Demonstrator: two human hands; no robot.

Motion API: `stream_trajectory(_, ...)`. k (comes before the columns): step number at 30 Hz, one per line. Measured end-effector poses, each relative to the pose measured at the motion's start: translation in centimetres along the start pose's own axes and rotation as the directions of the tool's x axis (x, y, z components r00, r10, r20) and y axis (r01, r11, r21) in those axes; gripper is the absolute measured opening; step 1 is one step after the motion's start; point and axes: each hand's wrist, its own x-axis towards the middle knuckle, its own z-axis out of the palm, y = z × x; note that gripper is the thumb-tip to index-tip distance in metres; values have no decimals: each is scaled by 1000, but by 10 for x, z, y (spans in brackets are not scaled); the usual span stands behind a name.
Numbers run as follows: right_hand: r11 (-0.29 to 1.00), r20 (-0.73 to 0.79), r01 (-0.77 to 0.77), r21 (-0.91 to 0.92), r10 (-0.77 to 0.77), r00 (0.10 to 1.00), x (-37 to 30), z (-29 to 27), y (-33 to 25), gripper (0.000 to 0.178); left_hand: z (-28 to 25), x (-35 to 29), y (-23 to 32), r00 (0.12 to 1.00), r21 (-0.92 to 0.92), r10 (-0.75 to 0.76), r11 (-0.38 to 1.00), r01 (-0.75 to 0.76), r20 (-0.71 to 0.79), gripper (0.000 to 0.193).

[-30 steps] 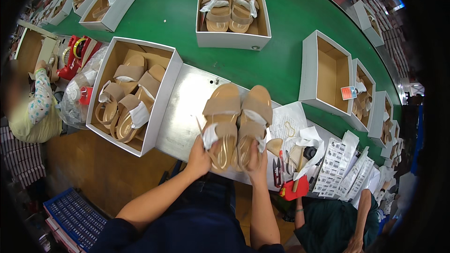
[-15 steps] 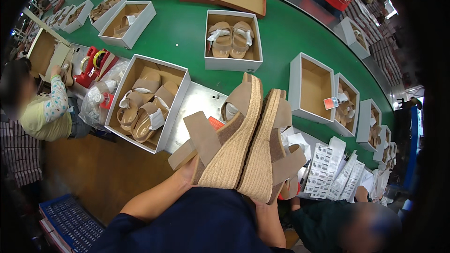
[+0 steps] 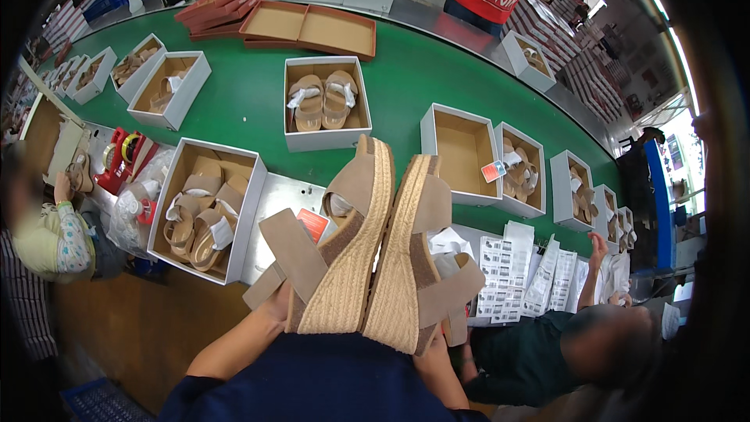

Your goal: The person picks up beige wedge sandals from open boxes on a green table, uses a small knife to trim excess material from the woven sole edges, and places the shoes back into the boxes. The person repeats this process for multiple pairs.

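Note:
My left hand holds a tan wedge sandal, with only part of the hand showing beside its heel. My right hand grips the matching sandal low by its heel; its fingers are mostly hidden. Both sandals stand toe up with their rope-wrapped wedges side by side, a narrow gap between the soles. White paper shows under their straps. An orange-red tag lies behind the left sandal. Just left of it, an open white box contains flat tan sandals with paper on the straps.
On the green table stand another sandal box and a box showing its brown inside. More sandal boxes line both sides. Label sheets lie right. Co-workers sit left and right; a red tape dispenser is at left.
The whole view has shifted, with the boxes and both sandals now farther left. The sandals have parted slightly at the soles. At right, a co-worker's raised hand has come into view.

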Motion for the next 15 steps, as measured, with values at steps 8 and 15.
stream_trajectory(8, 904, -70, 113, -413, -155, 985, -25, 25, -38, 70, -21, -12, 48, 960, 101, 279, 955, -278, 6, 73)
stream_trajectory(15, 584, 203, 240, -775, -129, 971, -6, 55, -75, 63, 8, 5, 81, 979, 413, 161, 888, -200, 127, 81)
